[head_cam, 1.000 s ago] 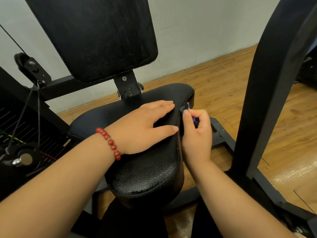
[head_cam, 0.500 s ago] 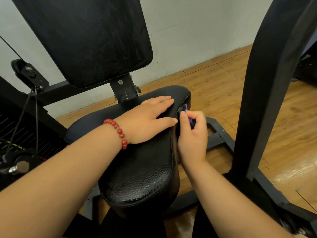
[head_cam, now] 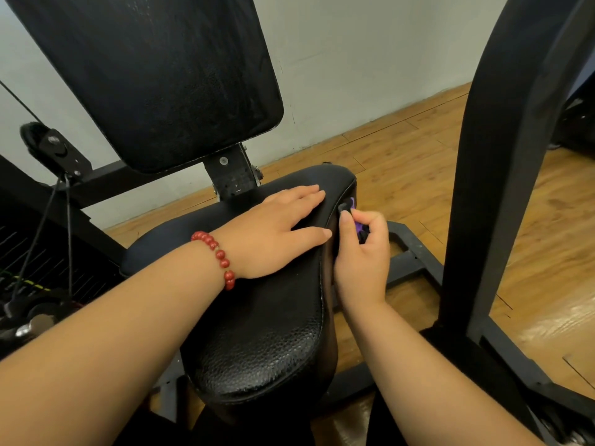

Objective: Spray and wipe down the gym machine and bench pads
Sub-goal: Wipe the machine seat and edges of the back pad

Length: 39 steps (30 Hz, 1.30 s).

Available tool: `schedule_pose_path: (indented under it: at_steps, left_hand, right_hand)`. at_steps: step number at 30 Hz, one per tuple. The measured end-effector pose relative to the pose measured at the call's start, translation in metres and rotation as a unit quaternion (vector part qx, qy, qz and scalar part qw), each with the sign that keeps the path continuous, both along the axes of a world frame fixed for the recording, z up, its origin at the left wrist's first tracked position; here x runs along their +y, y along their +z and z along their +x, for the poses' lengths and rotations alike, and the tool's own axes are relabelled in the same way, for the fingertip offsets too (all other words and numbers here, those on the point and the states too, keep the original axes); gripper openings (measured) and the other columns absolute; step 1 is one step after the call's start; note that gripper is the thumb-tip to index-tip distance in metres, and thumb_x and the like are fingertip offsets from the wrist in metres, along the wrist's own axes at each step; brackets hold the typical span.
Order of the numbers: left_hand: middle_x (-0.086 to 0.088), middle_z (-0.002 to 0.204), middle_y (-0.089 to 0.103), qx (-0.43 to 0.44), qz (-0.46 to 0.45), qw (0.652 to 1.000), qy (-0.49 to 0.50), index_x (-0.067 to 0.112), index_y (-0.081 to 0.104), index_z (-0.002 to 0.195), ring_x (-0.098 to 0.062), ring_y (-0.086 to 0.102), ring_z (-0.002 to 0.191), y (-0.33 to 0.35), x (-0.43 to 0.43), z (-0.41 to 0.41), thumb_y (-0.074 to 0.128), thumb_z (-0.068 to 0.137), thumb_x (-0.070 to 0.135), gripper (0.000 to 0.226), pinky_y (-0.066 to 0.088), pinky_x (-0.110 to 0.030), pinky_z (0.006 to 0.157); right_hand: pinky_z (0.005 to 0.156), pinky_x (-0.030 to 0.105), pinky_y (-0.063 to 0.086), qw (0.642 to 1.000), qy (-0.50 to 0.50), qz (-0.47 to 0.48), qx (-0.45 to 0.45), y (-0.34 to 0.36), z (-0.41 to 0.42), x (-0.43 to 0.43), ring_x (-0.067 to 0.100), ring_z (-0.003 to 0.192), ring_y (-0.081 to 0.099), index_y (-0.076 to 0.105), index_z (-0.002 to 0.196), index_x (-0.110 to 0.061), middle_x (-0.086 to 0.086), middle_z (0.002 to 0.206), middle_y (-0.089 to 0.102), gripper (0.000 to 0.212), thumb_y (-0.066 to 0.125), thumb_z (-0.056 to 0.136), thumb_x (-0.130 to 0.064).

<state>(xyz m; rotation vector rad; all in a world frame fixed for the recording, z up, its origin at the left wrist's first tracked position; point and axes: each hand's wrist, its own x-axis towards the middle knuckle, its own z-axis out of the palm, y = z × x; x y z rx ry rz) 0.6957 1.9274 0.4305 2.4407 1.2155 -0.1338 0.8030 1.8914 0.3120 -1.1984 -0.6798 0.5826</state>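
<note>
Looming at top: back pad (head_cam: 154, 75), black, upright on its bracket behind the seat.
frame post (head_cam: 483, 188): black, rising at right from the wooden floor.
seat pad (head_cam: 264, 333): black, textured, centre of view, below the back pad.
left hand (head_cam: 273, 233): palm down on top of the seat pad, fingers straight and slightly spread, holding nothing; forearm enters from lower left.
right hand (head_cam: 363, 262): against the seat pad's right edge, fingers curled, thumb up, pinching the purple item.
purple item (head_cam: 358, 225): mostly hidden in the fist, at the pad's side.
bracelet (head_cam: 215, 255): red beads, left wrist.
</note>
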Motion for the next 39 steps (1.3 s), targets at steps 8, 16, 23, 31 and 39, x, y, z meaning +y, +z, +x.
schedule_pose_path:
  at_steps: [8, 16, 23, 31, 39]
  left_hand:
    - [0.016, 0.162, 0.007, 0.024, 0.002, 1.000, -0.009, 0.028, 0.013, 0.155, -0.005, 0.003, 0.148, 0.001, 0.020, 0.016, 0.038, 0.101, 0.045, 0.062, 0.005, -0.029, 0.119]
    - [0.017, 0.161, 0.009, -0.004, 0.007, 1.000, -0.003, 0.029, 0.015, 0.155, -0.006, 0.006, 0.148, -0.007, 0.026, 0.017, 0.040, 0.100, 0.043, 0.061, 0.008, -0.031, 0.121]
    - [0.017, 0.161, 0.009, -0.008, 0.007, 1.000, -0.004, 0.029, 0.015, 0.155, -0.003, 0.005, 0.147, -0.008, 0.028, 0.017, 0.041, 0.101, 0.041, 0.061, 0.008, -0.030, 0.121]
    - [0.018, 0.161, 0.009, -0.011, 0.005, 1.000, -0.006, 0.031, 0.014, 0.155, -0.003, 0.006, 0.147, -0.010, 0.034, 0.019, 0.041, 0.100, 0.042, 0.062, 0.010, -0.031, 0.121]
    - [0.018, 0.160, 0.013, -0.021, 0.011, 1.000, 0.000, 0.029, 0.020, 0.154, -0.003, 0.010, 0.147, -0.013, 0.050, 0.026, 0.044, 0.100, 0.042, 0.061, 0.009, -0.025, 0.117]
  right_hand:
    - [0.077, 0.041, 0.052, 0.998, -0.040, -0.048, 0.008, 0.001, 0.024, 0.036, 0.014, 0.088, 0.058, 0.053, 0.084, -0.037, -0.006, 0.092, 0.061, 0.015, 0.057, 0.097, -0.030]
    - [0.072, 0.048, 0.056, 0.998, -0.026, -0.038, 0.041, -0.003, 0.018, 0.030, 0.023, 0.087, 0.063, 0.055, 0.081, -0.040, -0.006, 0.090, 0.062, 0.015, 0.057, 0.095, -0.034]
    - [0.047, 0.022, 0.050, 0.993, 0.017, -0.075, 0.095, 0.003, 0.037, 0.043, 0.018, 0.081, 0.061, 0.057, 0.086, -0.034, -0.004, 0.094, 0.058, 0.013, 0.054, 0.099, -0.033]
    - [0.046, 0.023, 0.046, 0.981, 0.059, -0.091, 0.158, 0.006, 0.052, 0.063, 0.014, 0.067, 0.055, 0.062, 0.086, -0.031, 0.000, 0.093, 0.062, 0.013, 0.057, 0.098, -0.032]
    - [0.073, 0.035, 0.059, 0.958, 0.046, -0.037, 0.279, -0.010, 0.044, 0.055, 0.022, 0.097, 0.069, 0.071, 0.090, -0.025, 0.009, 0.108, 0.070, 0.008, 0.064, 0.094, -0.023]
